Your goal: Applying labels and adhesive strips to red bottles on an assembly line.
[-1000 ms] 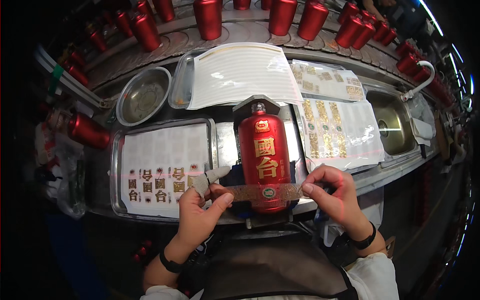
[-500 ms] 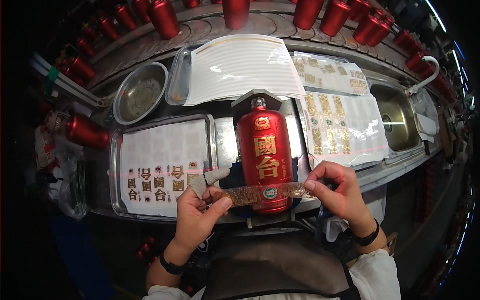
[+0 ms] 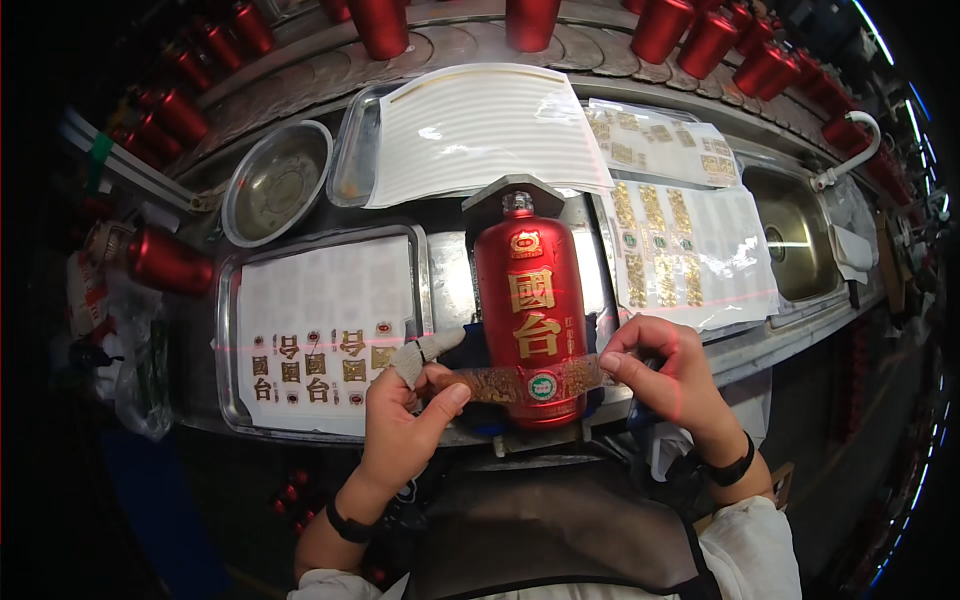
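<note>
A red bottle (image 3: pixel 530 300) with gold characters lies in front of me in a holder, its neck pointing away. Across its lower part stretches a clear decal strip (image 3: pixel 487 384) with gold pattern and a green-and-white round emblem. My left hand (image 3: pixel 412 405) pinches the strip's left end between thumb and fingers; a pale fabric cot covers one finger. The strip's right end is pinched by my right hand (image 3: pixel 655 372). Whether the strip touches the bottle along its whole width I cannot tell.
A metal tray (image 3: pixel 228 372) with a sheet of gold decals stands at left, below a metal bowl (image 3: pixel 279 185). White backing sheets (image 3: pixel 480 130) and gold-strip sheets (image 3: pixel 725 250) lie beyond and right. A sink (image 3: pixel 800 250) is far right. Red bottles ride a conveyor (image 3: pixel 450 50) behind.
Both hands have shifted slightly, the left one rightward and the right one leftward, with the strip now closer to the bottle. Red bottles on the conveyor have moved right.
</note>
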